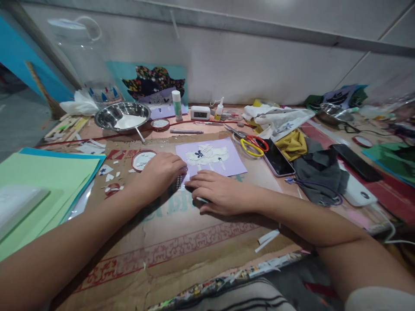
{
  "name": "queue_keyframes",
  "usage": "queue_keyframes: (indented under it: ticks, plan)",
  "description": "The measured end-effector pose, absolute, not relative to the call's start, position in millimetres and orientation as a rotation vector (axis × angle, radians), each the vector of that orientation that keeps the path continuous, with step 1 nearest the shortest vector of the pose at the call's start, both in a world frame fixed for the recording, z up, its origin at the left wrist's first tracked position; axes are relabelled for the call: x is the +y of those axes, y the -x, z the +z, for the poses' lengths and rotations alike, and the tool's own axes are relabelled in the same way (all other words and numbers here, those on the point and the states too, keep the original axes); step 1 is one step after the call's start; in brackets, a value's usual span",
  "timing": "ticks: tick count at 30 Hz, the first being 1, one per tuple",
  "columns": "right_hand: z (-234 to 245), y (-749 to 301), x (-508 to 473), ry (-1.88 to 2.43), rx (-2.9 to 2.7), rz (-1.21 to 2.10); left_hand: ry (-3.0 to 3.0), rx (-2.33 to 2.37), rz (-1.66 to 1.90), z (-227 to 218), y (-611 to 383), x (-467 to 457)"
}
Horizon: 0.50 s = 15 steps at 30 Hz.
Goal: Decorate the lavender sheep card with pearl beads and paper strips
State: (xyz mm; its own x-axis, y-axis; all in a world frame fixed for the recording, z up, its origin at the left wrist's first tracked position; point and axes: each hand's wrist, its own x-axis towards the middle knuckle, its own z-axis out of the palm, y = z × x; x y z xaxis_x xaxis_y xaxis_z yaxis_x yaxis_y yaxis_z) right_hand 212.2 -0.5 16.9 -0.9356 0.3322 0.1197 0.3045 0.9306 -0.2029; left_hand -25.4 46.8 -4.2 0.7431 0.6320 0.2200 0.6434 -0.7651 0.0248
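Note:
A lilac card [233,162] lies on the cardboard, bearing a white cut-out [210,154] trimmed with pearl-like beads and small dark flowers. My left hand [164,172] is closed at the card's lower left corner, its fingertips bent down. Just below them shows a short, bead-like strip [179,181]; whether the fingers grip it is unclear. Across the card's near edge, my right hand [220,193] is curled with its fingers together. Something thin and pale [202,200] shows under its palm, mostly hidden. Left of my left hand is a round red-rimmed lid [140,160] holding white beads.
Scissors [249,143] and a phone [278,157] lie right of the card. Behind stand a steel bowl [106,120], a glue stick [177,106], a small clock [200,113] and a glue bottle [219,110]. Green paper sheets [65,172] lie left; paper scraps [267,239] lie near right.

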Motion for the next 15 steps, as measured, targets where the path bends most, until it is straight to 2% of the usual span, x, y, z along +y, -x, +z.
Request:
queue_keyframes:
  ticks: [9, 15]
  plan:
    - [9.9, -211.5, -0.7, 0.431, -2.947, 0.284, 2.802, -0.942, -0.332, -2.7, 23.2, 42.9]
    - [10.4, -212.2, -2.1, 0.430, -2.951, 0.254, 2.831, -1.042, -0.442, -13.3, 23.7, 52.6]
